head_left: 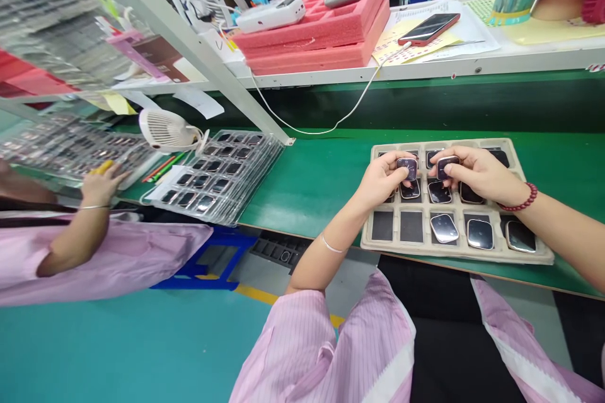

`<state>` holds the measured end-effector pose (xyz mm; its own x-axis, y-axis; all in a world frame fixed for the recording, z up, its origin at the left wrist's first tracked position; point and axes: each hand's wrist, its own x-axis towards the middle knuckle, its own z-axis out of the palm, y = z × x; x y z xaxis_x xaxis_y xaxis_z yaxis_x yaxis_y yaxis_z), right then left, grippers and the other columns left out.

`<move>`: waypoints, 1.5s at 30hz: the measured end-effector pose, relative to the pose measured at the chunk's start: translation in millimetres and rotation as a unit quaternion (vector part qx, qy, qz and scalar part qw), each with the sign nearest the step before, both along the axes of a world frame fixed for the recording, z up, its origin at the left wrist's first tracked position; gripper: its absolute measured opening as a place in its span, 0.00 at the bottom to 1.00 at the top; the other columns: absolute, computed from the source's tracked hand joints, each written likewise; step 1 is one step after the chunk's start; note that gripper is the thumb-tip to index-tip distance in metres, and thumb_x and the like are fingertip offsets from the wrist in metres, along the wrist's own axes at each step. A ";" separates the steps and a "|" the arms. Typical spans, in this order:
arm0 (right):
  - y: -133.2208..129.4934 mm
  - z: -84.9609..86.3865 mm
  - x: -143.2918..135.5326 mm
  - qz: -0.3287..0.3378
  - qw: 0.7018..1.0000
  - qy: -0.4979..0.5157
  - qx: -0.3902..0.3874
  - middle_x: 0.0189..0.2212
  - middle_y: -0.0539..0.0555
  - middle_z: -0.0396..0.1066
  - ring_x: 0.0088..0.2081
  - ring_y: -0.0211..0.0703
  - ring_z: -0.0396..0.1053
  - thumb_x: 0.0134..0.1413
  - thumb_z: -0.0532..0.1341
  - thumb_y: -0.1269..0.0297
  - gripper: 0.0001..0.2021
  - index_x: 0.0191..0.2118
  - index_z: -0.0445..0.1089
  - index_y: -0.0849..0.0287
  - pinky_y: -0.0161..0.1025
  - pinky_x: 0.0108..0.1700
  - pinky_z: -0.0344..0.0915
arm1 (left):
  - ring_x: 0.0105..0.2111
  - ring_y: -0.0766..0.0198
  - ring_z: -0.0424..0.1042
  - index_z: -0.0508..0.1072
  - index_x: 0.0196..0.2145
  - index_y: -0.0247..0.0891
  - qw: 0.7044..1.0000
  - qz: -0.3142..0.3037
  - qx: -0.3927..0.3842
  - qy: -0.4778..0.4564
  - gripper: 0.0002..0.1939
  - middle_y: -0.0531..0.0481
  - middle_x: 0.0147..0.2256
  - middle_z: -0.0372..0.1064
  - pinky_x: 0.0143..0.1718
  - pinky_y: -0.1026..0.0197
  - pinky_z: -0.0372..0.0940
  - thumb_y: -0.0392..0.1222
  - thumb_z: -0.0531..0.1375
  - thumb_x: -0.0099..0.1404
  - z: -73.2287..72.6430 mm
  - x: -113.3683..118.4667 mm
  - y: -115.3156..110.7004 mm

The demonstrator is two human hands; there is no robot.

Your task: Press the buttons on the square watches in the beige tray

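Observation:
Over a beige compartment tray on the green bench, my left hand grips a smartwatch body between thumb and fingers, its dark screen showing. Close beside it, my right hand pinches a second strapless smartwatch body, also screen outward. More watch bodies sit in the tray's pockets below and around both hands. In the front row one watch body lies askew, and another rests right of it. The two pockets at the front left show only dark lining.
Left on the bench stand stacked clear trays of watch bodies, a small white fan and a co-worker's hand. The shelf above carries red foam trays and a phone, whose white cable hangs down behind the bench.

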<state>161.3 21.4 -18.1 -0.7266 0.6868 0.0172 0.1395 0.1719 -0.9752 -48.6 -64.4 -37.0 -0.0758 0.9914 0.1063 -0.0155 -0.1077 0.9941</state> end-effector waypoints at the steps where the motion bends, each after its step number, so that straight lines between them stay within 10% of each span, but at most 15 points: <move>1: 0.5 -0.2 0.4 -0.001 1.000 0.006 -0.005 0.37 0.56 0.78 0.28 0.42 0.72 0.59 0.65 0.50 0.13 0.42 0.75 0.53 0.39 0.28 0.71 | 0.27 0.66 0.73 0.73 0.41 0.34 1.000 0.002 0.000 -0.002 0.13 0.45 0.34 0.76 0.25 0.66 0.65 0.44 0.63 0.61 -0.5 -0.3 0.0; 11: -0.3 -5.3 -0.9 0.021 0.998 0.030 0.049 0.46 0.57 0.77 0.43 0.48 0.75 0.49 0.65 0.69 0.25 0.55 0.69 0.56 0.42 0.39 0.74 | 0.45 0.61 0.74 0.69 0.46 0.37 0.998 0.004 0.067 -0.008 0.20 0.47 0.42 0.73 0.45 0.62 0.68 0.32 0.64 0.54 -8.4 0.6 3.1; 21: 2.4 -5.4 -0.5 -0.021 0.996 0.014 0.081 0.36 0.55 0.79 0.36 0.46 0.75 0.51 0.65 0.67 0.12 0.43 0.74 0.56 0.38 0.33 0.73 | 0.29 0.66 0.73 0.71 0.46 0.35 1.000 -0.018 0.014 0.001 0.17 0.46 0.36 0.76 0.22 0.68 0.60 0.35 0.57 0.57 -7.8 -3.4 3.6; 34: -0.9 -6.4 -0.2 0.045 0.998 0.038 0.018 0.48 0.56 0.76 0.39 0.45 0.76 0.49 0.66 0.71 0.25 0.56 0.69 0.55 0.39 0.37 0.75 | 0.41 0.61 0.75 0.68 0.50 0.37 0.997 -0.030 0.066 -0.010 0.25 0.47 0.38 0.75 0.41 0.62 0.69 0.37 0.67 0.56 -10.4 -3.6 2.8; 41: 1.6 -3.8 1.0 0.003 0.998 0.035 -0.045 0.39 0.60 0.78 0.29 0.44 0.74 0.61 0.62 0.49 0.17 0.45 0.75 0.57 0.40 0.28 0.73 | 0.26 0.66 0.72 0.72 0.48 0.35 1.000 -0.025 0.017 -0.005 0.22 0.44 0.35 0.77 0.21 0.66 0.59 0.56 0.59 0.67 -13.9 -6.5 4.7; 45: 2.9 -5.1 1.2 0.003 1.000 0.028 -0.001 0.42 0.57 0.78 0.33 0.43 0.74 0.52 0.69 0.59 0.22 0.53 0.71 0.56 0.38 0.30 0.74 | 0.35 0.63 0.76 0.66 0.59 0.39 0.998 -0.040 0.041 -0.005 0.33 0.43 0.43 0.77 0.29 0.66 0.66 0.47 0.69 0.59 -13.5 -6.8 3.2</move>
<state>162.5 24.3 -23.2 -0.7281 0.6831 0.0563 0.0842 0.1707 -0.9817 -55.4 -61.1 -50.5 0.0025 0.9825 0.1864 -0.0382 -0.1862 0.9818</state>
